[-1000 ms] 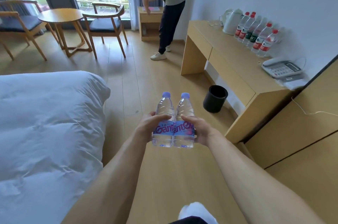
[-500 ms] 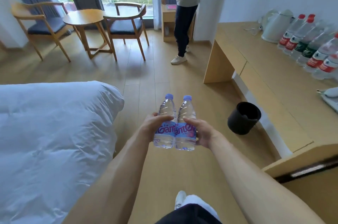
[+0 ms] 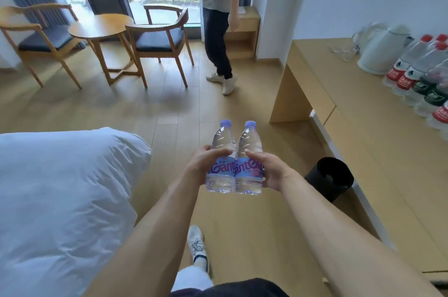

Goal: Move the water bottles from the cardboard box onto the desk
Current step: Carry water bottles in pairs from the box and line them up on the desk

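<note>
Two clear water bottles with purple caps and blue-pink labels are held upright side by side over the floor. My left hand [image 3: 202,163] grips the left bottle [image 3: 221,151]; my right hand [image 3: 270,170] grips the right bottle [image 3: 249,149]. The wooden desk [image 3: 351,112] runs along the right wall, to the right of my hands. Several bottles with red and green labels [image 3: 417,78] stand at its back edge. No cardboard box is in view.
A white kettle [image 3: 380,52] stands on the desk's far end. A black bin [image 3: 329,178] sits on the floor by the desk. A white bed [image 3: 60,199] fills the left. A person [image 3: 218,30] stands ahead near a chair [image 3: 160,40] and round table [image 3: 101,27].
I have walked forward with both bottles; the desk and bin have come closer on the right. The person ahead has turned and stepped away from the small cabinet.
</note>
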Demonstrator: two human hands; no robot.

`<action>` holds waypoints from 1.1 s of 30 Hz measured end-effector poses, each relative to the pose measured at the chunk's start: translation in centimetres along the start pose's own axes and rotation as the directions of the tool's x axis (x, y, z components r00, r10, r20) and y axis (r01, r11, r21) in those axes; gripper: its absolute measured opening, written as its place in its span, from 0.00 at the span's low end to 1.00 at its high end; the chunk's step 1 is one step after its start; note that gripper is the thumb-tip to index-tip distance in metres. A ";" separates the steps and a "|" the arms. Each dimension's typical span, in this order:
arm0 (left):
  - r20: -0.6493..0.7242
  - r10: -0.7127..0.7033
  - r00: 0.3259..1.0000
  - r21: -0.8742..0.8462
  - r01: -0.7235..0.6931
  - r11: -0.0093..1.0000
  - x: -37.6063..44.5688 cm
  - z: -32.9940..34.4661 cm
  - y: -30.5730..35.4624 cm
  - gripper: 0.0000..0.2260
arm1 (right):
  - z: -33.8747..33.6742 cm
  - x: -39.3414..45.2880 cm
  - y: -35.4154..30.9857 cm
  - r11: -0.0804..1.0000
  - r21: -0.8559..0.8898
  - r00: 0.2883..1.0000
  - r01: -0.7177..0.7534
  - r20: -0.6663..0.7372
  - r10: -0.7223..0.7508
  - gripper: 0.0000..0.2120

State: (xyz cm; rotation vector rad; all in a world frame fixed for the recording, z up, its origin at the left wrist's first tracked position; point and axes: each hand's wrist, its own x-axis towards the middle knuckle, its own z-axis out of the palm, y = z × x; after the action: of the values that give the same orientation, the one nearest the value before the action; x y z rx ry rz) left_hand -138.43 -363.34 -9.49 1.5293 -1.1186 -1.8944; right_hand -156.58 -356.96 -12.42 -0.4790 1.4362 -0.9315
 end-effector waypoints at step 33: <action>0.707 -0.128 0.695 0.369 -0.208 0.906 41.8 38.3 28.5 0.31 | -33.7 22.7 -24.8 0.858 0.375 0.751 0.350 -0.660 -0.018 0.16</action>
State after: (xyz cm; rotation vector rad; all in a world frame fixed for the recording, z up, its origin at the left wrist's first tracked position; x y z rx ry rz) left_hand -190.32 -399.78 -8.46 0.8792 -2.0033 -2.4136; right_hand -197.80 -380.69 -11.59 0.1019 1.6903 -1.6868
